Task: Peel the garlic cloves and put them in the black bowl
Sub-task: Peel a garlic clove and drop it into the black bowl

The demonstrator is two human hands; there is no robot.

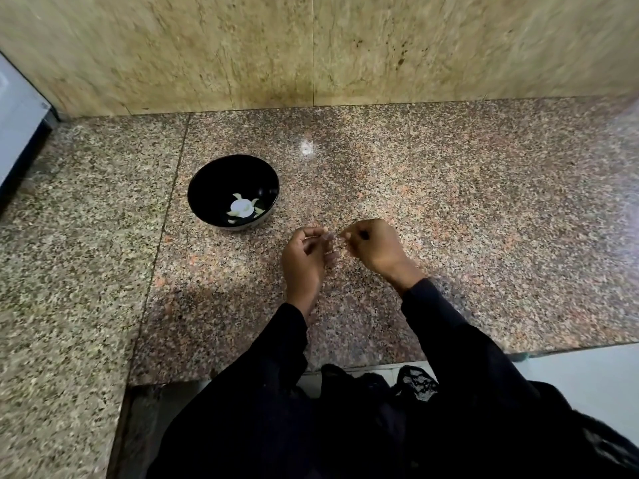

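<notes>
Peeling step: left hand (304, 261) and right hand (371, 245) pinch a small pale garlic clove (334, 236) at frame centre; next, likely drop into glossy round black bowl (207, 181), centre-left.

a home kitchen: speckled granite counter (449, 202) (polished, seamed) against a beige stone-tiled wall (242, 46).

The desk (449, 209) surface lies open to the right of the hands and behind them up to the back wall (311, 50). The only item standing on it is the black bowl (233, 192), left of and beyond the left hand (304, 261), with bare desk between them. The right hand (373, 247) sits just beside the left hand. A white appliance edge (17, 126) bounds the far-left corner.
</notes>
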